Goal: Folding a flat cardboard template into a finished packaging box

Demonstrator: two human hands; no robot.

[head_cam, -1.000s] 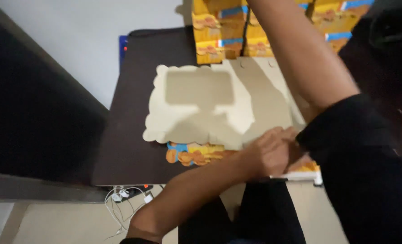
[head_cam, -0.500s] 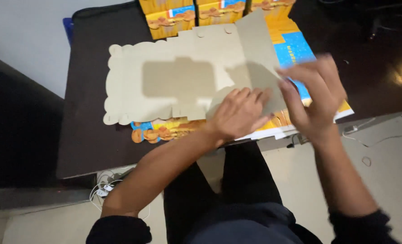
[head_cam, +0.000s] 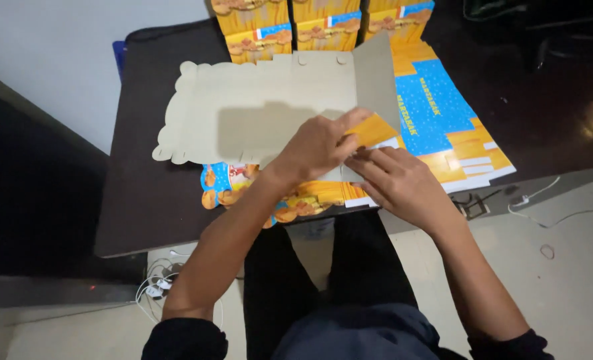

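Observation:
A flat die-cut cardboard box blank [head_cam: 263,113] lies grey side up on the dark table [head_cam: 143,200], its scalloped edge to the left. My left hand [head_cam: 316,143] presses on its near right corner and pinches a folded flap [head_cam: 370,130] that shows its orange printed side. My right hand [head_cam: 393,180] lies just beside it, fingers on the same flap's lower edge. A tall side panel [head_cam: 376,80] of the blank stands bent upward behind my hands.
Beneath the blank lies a stack of printed orange and blue flat blanks [head_cam: 443,127], reaching the table's near edge. Folded orange boxes [head_cam: 310,27] stand at the back. Cables [head_cam: 156,287] lie on the floor at left, another cable [head_cam: 550,200] at right.
The view has swung left and steadied. My right hand has come down from mid-air onto the flap beside my left hand, and the flap is now folded over.

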